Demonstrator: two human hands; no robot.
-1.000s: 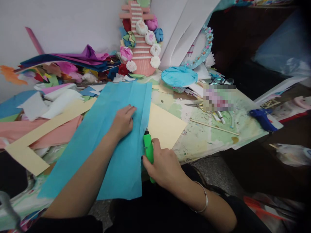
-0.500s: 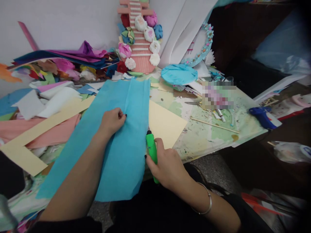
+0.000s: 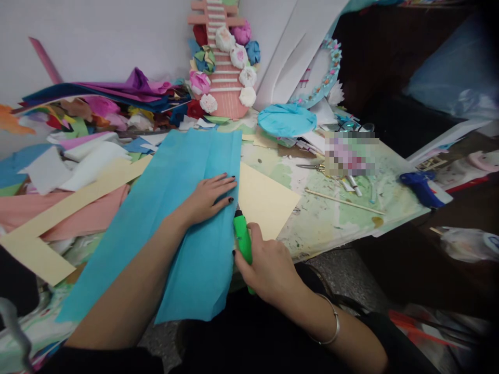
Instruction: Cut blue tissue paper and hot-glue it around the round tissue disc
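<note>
A long sheet of blue crepe paper (image 3: 152, 208) lies folded across the table, its near end hanging over the front edge. My left hand (image 3: 208, 197) rests flat on it, fingers spread toward the paper's right edge. In my right hand (image 3: 268, 259) is a green utility knife (image 3: 243, 236) with a black tip. The knife's tip points away from me, right beside the paper's right edge; the blade is too small to make out clearly. A cream sheet of card (image 3: 267, 197) lies partly under the blue paper, to its right.
At the back stand a pink guitar-shaped craft with paper flowers (image 3: 228, 88) and a blue paper-covered disc (image 3: 287, 119). On the right lie scissors (image 3: 310, 167), a thin stick (image 3: 345, 201) and a blue glue gun (image 3: 419, 188). Coloured paper scraps (image 3: 93, 161) cover the left.
My left hand has moved right over the blue paper and gone from curled fingers to a flat, spread hand. My right hand and the knife have hardly moved.
</note>
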